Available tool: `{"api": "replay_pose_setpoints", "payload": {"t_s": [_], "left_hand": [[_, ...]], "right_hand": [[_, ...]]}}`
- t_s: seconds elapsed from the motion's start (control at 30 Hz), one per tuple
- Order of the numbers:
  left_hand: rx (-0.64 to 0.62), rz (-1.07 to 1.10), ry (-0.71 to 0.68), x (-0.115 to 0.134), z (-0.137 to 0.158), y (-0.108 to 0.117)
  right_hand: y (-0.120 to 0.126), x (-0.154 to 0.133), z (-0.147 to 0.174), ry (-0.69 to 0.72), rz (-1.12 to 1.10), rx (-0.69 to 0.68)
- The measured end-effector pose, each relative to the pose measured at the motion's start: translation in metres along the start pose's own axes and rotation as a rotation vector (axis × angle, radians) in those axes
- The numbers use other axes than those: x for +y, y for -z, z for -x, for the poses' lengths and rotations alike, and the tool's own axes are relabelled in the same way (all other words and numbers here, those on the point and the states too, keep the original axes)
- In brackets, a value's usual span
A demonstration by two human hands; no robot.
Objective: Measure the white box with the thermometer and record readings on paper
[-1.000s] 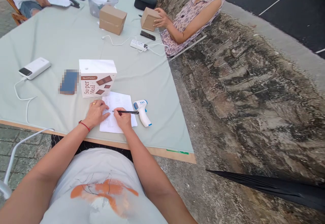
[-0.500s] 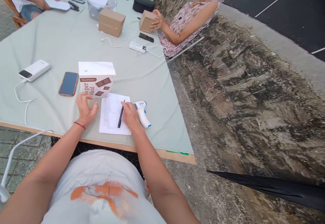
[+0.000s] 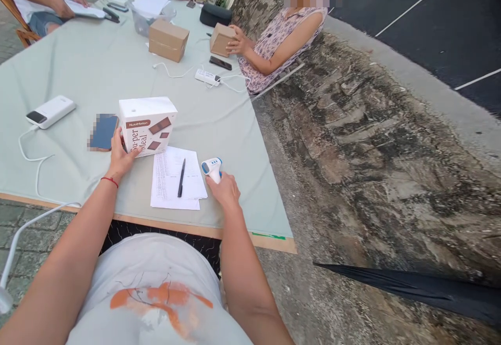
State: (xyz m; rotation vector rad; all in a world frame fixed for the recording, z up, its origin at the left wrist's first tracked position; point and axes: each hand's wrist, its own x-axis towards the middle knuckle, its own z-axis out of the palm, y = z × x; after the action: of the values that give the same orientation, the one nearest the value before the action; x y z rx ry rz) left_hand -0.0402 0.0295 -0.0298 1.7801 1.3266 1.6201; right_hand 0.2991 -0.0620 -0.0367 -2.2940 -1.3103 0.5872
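Observation:
My left hand [image 3: 122,152] holds a white and brown printed box [image 3: 148,126] by its lower left corner, thumb on the front face and fingers round the side. My right hand [image 3: 227,188] is wrapped round the handle of a white and blue infrared thermometer [image 3: 213,166], its head pointing away to the upper left. Between my hands lie printed sheets of paper [image 3: 162,178], with a black pen [image 3: 181,178] on top. A phone [image 3: 104,132] rests just left of the box.
A white power bank [image 3: 50,111] with a cable lies at left. Farther off are a cardboard box [image 3: 168,41], a plastic tub [image 3: 141,24], a second power bank [image 3: 207,77] and a black case [image 3: 215,15]. A person at right holds a smaller carton [image 3: 222,40]; others sit at the far end.
My right hand has left the pen and papers, moved right and closed round the thermometer, which is now turned slightly. My left hand has slid from the box's front to its left side.

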Motion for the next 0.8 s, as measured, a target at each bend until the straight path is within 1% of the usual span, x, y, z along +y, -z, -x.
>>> {"api": "replay_pose_setpoints", "payload": {"t_s": [0.03,0.07,0.13,0.17,0.2,0.27,0.33,0.37,0.43,0.5,0.67,0.8], "left_hand": [[0.020,-0.017,0.012,0.003,0.002,0.000],[0.036,-0.021,0.025,0.006,0.004,0.000],[0.040,0.003,0.044,0.015,0.008,0.001],[0.027,0.019,0.046,0.021,0.010,0.000],[0.012,0.032,0.039,0.026,0.011,0.000],[0.004,0.040,-0.002,0.036,0.014,0.000],[-0.004,0.022,-0.032,0.042,0.016,-0.001],[-0.015,0.001,-0.036,0.042,0.018,-0.002],[-0.040,-0.056,-0.031,0.039,0.020,-0.002],[-0.048,-0.116,-0.031,0.033,0.021,-0.003],[-0.048,-0.193,-0.040,0.021,0.020,-0.004],[-0.060,-0.137,-0.031,0.021,0.019,-0.006]], "right_hand": [[0.000,-0.001,0.001,0.006,-0.054,-0.014],[0.000,-0.004,0.003,0.028,-0.146,0.000],[-0.003,-0.017,0.013,0.105,-0.422,0.034],[-0.005,-0.027,0.020,0.160,-0.586,0.023],[-0.008,-0.038,0.028,0.221,-0.740,-0.027],[-0.014,-0.061,0.046,0.314,-0.959,-0.221],[-0.021,-0.081,0.061,0.365,-1.107,-0.370],[-0.024,-0.089,0.067,0.364,-1.158,-0.420],[-0.031,-0.098,0.074,0.336,-1.219,-0.491],[-0.038,-0.100,0.077,0.303,-1.222,-0.518],[-0.054,-0.096,0.074,0.253,-1.181,-0.509],[-0.061,-0.095,0.073,0.228,-1.150,-0.479]]}}
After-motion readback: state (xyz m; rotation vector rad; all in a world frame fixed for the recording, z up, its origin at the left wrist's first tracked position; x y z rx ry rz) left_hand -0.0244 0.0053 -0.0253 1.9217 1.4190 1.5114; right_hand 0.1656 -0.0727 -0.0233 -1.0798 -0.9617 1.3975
